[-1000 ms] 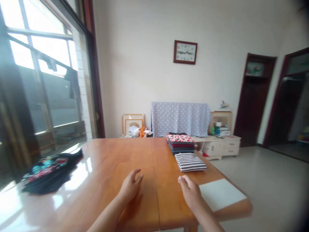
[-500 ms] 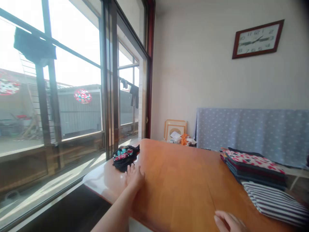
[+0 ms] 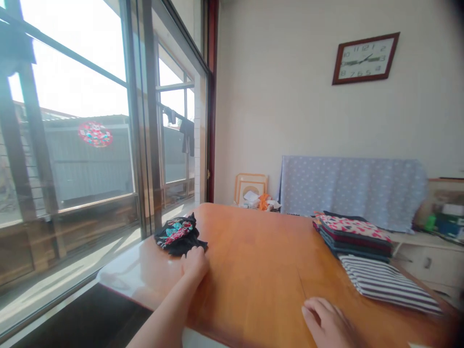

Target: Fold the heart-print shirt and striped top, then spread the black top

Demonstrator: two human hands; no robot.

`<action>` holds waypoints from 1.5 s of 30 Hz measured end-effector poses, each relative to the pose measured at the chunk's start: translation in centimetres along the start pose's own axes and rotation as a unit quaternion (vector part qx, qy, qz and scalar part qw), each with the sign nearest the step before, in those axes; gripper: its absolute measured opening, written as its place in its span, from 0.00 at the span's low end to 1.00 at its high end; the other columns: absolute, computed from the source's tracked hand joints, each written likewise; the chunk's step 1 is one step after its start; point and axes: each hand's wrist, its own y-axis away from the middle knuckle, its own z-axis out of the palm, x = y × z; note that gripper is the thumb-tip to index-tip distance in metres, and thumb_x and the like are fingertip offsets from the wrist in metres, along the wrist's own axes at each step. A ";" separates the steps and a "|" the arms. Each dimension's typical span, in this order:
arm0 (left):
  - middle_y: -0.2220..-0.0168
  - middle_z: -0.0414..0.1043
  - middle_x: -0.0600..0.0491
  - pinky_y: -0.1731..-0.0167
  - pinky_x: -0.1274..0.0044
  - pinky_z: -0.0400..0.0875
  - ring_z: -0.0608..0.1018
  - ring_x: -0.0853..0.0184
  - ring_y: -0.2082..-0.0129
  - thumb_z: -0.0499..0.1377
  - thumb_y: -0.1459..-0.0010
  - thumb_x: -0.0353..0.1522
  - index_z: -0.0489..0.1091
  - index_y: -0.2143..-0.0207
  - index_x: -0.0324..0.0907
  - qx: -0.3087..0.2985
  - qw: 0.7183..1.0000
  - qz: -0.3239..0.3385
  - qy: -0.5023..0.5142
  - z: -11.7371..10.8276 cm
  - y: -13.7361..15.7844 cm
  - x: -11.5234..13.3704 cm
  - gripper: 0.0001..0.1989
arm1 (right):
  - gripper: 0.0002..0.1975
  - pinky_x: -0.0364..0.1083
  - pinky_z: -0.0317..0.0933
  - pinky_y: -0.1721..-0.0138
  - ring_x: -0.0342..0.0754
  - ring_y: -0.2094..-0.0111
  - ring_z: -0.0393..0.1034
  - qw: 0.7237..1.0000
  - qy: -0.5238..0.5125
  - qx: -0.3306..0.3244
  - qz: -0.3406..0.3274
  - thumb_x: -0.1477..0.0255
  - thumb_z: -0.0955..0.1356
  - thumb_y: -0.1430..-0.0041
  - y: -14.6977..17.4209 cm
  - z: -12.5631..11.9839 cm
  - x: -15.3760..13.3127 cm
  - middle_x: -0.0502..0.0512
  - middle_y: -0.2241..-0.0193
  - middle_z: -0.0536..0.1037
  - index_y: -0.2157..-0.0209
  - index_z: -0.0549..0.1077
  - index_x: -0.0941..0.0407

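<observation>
A crumpled black garment with a red and teal pattern (image 3: 177, 232) lies at the table's left far edge. My left hand (image 3: 195, 263) reaches out to its near right corner, the fingers closed on the black fabric there. Low in the view, my right hand (image 3: 326, 321) rests over the table, fingers loosely curled and thumb apart, with nothing visible in it. To its right lies a folded black-and-white striped garment (image 3: 387, 282). Behind that sits a stack of folded clothes (image 3: 353, 237), topped by a pink and red patterned piece.
The brown wooden table (image 3: 253, 270) spreads between my hands. Large windows (image 3: 90, 159) run along the left. A blue-grey dotted cloth (image 3: 348, 188) drapes behind the table, and a clock (image 3: 366, 59) hangs on the wall. Wooden frames (image 3: 251, 186) stand beyond the far edge.
My left hand has gone from spread fingers beside the black garment to gripping its near corner, which now sticks out. The view has turned slightly to the right.
</observation>
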 end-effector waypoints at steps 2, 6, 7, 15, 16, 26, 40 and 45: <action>0.52 0.76 0.41 0.53 0.65 0.62 0.75 0.52 0.51 0.50 0.36 0.35 0.76 0.58 0.43 -0.009 0.999 0.037 0.012 0.4 1.0 2.3 0.15 | 0.13 0.51 0.63 0.55 0.55 0.58 0.74 1.000 0.007 0.011 -0.004 0.61 0.62 0.37 0.3 -0.7 -1.4 0.54 0.60 0.81 0.65 0.78 0.47; 0.55 0.78 0.46 0.58 0.68 0.62 0.76 0.54 0.52 0.51 0.37 0.35 0.77 0.62 0.46 -0.024 0.990 0.114 0.078 0.7 4.4 7.2 0.14 | 0.10 0.50 0.61 0.56 0.54 0.59 0.73 0.999 0.002 0.035 0.008 0.66 0.63 0.38 0.3 -1.5 -2.9 0.54 0.63 0.81 0.67 0.77 0.49; 0.56 0.78 0.47 0.58 0.69 0.62 0.76 0.54 0.52 0.52 0.38 0.34 0.77 0.62 0.47 -0.028 0.984 0.137 0.108 0.7 5.7 8.4 0.13 | 0.10 0.50 0.61 0.56 0.54 0.59 0.73 0.999 -0.004 0.039 0.012 0.66 0.63 0.38 0.3 -1.6 -3.0 0.54 0.64 0.80 0.68 0.77 0.49; 0.64 0.79 0.52 0.65 0.77 0.64 0.77 0.64 0.63 0.57 0.44 0.31 0.77 0.65 0.43 -0.228 0.844 0.337 0.349 0.4 17.4 15.8 0.08 | 0.19 0.52 0.63 0.47 0.57 0.48 0.73 0.960 -0.219 0.143 0.098 0.60 0.62 0.36 0.3 -1.3 -1.0 0.62 0.52 0.79 0.51 0.75 0.54; 0.65 0.78 0.52 0.67 0.77 0.64 0.77 0.65 0.65 0.57 0.43 0.32 0.77 0.64 0.43 -0.263 0.819 0.352 0.370 0.1 18.3 16.1 0.09 | 0.20 0.52 0.64 0.47 0.57 0.48 0.73 0.952 -0.249 0.144 0.109 0.58 0.62 0.35 0.4 -1.4 -0.9 0.62 0.51 0.79 0.50 0.74 0.54; 0.40 0.69 0.44 0.40 0.61 0.60 0.68 0.50 0.39 0.63 0.44 0.43 0.70 0.43 0.46 0.061 0.926 0.261 0.266 -1.7 16.5 11.7 0.27 | 0.20 0.50 0.63 0.50 0.55 0.53 0.74 0.982 -0.184 0.044 -0.003 0.51 0.65 0.38 1.3 -3.8 -3.9 0.56 0.58 0.82 0.58 0.79 0.51; 0.72 0.76 0.54 0.71 0.78 0.66 0.76 0.64 0.69 0.60 0.44 0.44 0.74 0.67 0.41 -0.002 0.819 0.047 0.571 -4.3 12.2 8.2 0.15 | 0.19 0.48 0.65 0.57 0.55 0.59 0.74 0.918 -0.383 0.068 0.073 0.55 0.67 0.40 0.0 -4.9 -3.2 0.54 0.63 0.83 0.61 0.79 0.54; 0.72 0.76 0.55 0.72 0.79 0.68 0.76 0.66 0.71 0.66 0.49 0.47 0.73 0.66 0.42 -0.058 0.731 0.028 0.679 -5.8 12.4 8.9 0.19 | 0.19 0.47 0.64 0.57 0.54 0.59 0.73 0.840 -0.515 0.117 0.128 0.54 0.72 0.47 -0.8 -7.7 -4.9 0.53 0.64 0.82 0.63 0.79 0.55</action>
